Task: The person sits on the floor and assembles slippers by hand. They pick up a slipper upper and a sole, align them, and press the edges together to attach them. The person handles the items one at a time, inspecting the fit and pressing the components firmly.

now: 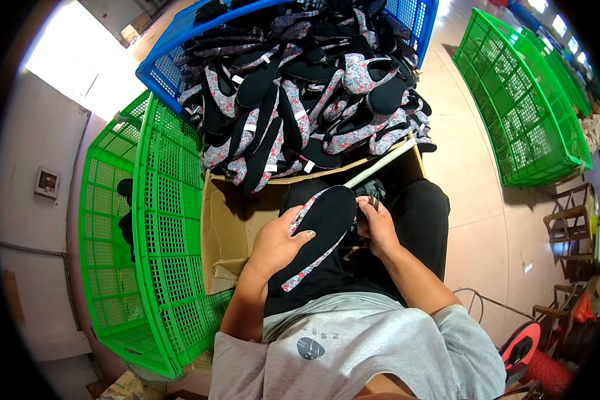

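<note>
A slipper (328, 223) with a black sole and a grey-and-red floral edge lies tilted above my lap, sole up. My left hand (277, 243) grips it along its left side, thumb pressed on the sole. Close by the right edge of its toe end, the fingers of my right hand (379, 227) are pinched together. A small dark thing shows at those fingertips, too indistinct to name. Just beyond the toe, a pale rod (380, 163) slants across an open cardboard box (223, 220). Dark material inside the box is partly hidden by my hands.
Ahead, a blue plastic crate (159, 70) is heaped with similar floral slippers (300, 110). Green crates (170, 220) stand close on my left, and another green crate (513, 100) is at the far right. Wooden stools (568, 213) and a red reel (521, 343) are to the right.
</note>
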Action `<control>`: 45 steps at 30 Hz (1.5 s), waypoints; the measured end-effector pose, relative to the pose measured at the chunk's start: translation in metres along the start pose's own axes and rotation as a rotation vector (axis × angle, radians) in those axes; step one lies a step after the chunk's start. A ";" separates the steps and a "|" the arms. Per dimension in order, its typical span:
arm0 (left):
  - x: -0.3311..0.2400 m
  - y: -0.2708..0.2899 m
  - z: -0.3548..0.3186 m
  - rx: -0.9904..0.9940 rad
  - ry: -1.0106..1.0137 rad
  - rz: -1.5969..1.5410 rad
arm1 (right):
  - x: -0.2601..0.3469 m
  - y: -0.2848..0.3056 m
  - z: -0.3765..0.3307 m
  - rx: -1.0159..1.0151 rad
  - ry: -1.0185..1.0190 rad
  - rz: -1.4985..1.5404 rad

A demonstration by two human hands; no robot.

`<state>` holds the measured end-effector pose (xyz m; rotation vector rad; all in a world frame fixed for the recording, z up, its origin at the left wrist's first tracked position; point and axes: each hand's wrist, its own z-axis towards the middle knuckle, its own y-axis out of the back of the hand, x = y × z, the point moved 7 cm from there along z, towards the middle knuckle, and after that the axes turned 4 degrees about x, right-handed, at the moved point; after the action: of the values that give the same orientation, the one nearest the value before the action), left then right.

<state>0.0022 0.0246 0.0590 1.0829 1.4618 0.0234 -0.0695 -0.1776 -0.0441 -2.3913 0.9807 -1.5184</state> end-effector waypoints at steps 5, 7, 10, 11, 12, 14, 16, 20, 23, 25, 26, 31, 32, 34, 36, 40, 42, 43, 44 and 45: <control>0.001 0.000 0.001 -0.022 -0.015 0.015 | 0.003 0.002 0.000 0.006 0.044 -0.038; 0.003 0.000 0.000 -0.045 0.007 0.067 | 0.009 0.000 -0.001 0.015 0.103 -0.111; -0.006 0.000 -0.004 -0.080 0.046 0.243 | 0.013 -0.002 0.002 0.057 0.344 -0.236; -0.011 0.001 -0.006 -0.095 0.062 0.318 | 0.014 -0.003 0.001 0.055 0.356 -0.298; -0.015 0.001 -0.008 -0.094 0.061 0.346 | 0.016 -0.004 -0.001 0.053 0.369 -0.359; -0.020 0.001 -0.009 -0.093 0.058 0.401 | 0.017 -0.006 -0.001 0.057 0.415 -0.428; -0.028 0.000 -0.012 -0.121 -0.040 0.430 | 0.008 0.000 0.003 0.070 0.251 -0.285; -0.048 0.000 -0.020 -0.156 -0.184 0.543 | 0.018 -0.010 -0.010 0.106 0.020 -0.073; -0.063 -0.001 -0.024 -0.283 -0.507 0.652 | 0.019 -0.014 -0.012 0.152 -0.007 0.019; -0.068 -0.005 -0.030 -0.348 -0.682 0.688 | 0.021 -0.018 -0.013 0.213 -0.039 0.049; -0.070 -0.007 -0.031 -0.355 -0.710 0.703 | 0.019 -0.017 -0.012 0.229 -0.046 0.055; -0.066 -0.027 -0.028 -0.250 -0.751 0.500 | 0.026 -0.014 -0.015 0.156 0.076 0.180; -0.065 -0.030 -0.027 -0.260 -0.736 0.399 | 0.032 -0.013 -0.017 0.158 0.129 0.227; -0.064 -0.034 -0.024 -0.247 -0.686 0.205 | 0.042 -0.006 -0.019 0.112 0.259 0.208; -0.059 -0.036 -0.018 -0.288 -0.600 0.011 | 0.051 -0.002 -0.025 0.084 0.345 0.184; -0.046 -0.052 0.012 -0.276 -0.416 -0.303 | 0.064 0.014 -0.031 0.046 0.515 0.158; -0.041 -0.068 0.032 -0.185 -0.332 -0.488 | 0.081 0.021 -0.043 0.005 0.654 0.023; -0.041 -0.078 0.041 -0.062 -0.279 -0.659 | 0.087 0.026 -0.047 -0.022 0.729 -0.074; -0.045 -0.084 0.048 0.021 -0.274 -0.874 | 0.094 0.027 -0.054 -0.045 0.771 -0.108; -0.048 -0.092 0.053 0.107 -0.268 -1.088 | 0.098 0.026 -0.060 -0.046 0.790 -0.147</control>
<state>-0.0190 -0.0855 0.0287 0.2405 1.6377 -0.9345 -0.1054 -0.2433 0.0476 -1.9078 0.9569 -2.6062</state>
